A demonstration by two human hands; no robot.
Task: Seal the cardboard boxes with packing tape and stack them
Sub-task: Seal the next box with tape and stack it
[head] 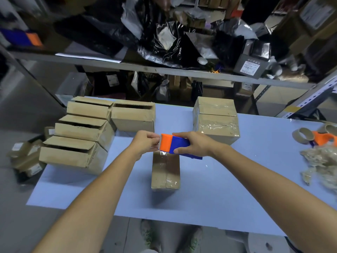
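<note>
On the pale blue table [209, 189], a small brown cardboard box [165, 172] lies nearest, clear glossy tape along its top seam. Just beyond its far end, the right hand [193, 145] is clenched around an orange-and-blue plastic tape dispenser [175, 145], while the left hand [145, 141] pinches the tape end at its orange tip. Farther left stand open boxes [82, 139]; farther right, two taped, stacked boxes [216, 119].
</note>
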